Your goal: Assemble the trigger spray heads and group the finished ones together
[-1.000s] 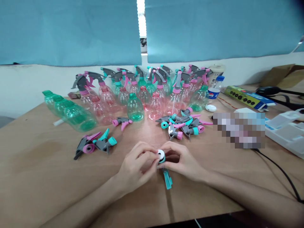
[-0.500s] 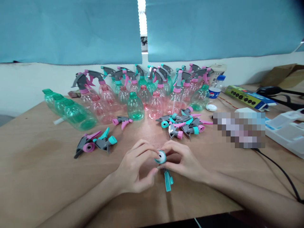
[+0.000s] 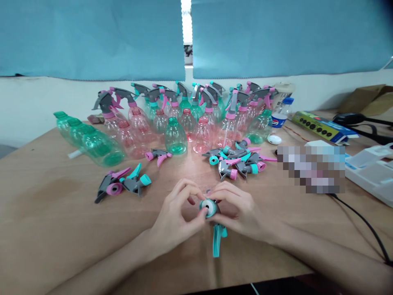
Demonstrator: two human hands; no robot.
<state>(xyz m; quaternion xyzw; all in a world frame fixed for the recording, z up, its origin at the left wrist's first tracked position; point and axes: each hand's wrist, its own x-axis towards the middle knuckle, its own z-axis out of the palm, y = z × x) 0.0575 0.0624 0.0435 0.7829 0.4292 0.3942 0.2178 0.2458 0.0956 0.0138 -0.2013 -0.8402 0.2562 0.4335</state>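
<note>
Between my two hands, above the front of the table, is a grey and teal trigger spray head (image 3: 216, 239). Its teal collar faces me, showing a white disc with a dark hole in the middle. My left hand (image 3: 181, 213) pinches the collar's left side, the thumb lying over the lower edge of the disc. From the right, my right hand (image 3: 239, 209) grips the grey body, partly hiding it. The teal trigger hangs down below my fingers. Beyond my hands lies a pile of pink, teal and grey spray heads (image 3: 238, 157).
Two more spray heads (image 3: 123, 183) lie on the left, and one (image 3: 158, 155) further back. Pink and green bottles, many topped with sprayers, crowd the rear around a green bottle (image 3: 175, 137). Green bottles (image 3: 95, 141) lie tilted at left. A cable (image 3: 365, 217) and white tray (image 3: 376, 168) are right.
My left thumb has moved up onto the white disc, while the left fingers have drawn back to the collar's upper edge. The spray head has come slightly lower and nearer.
</note>
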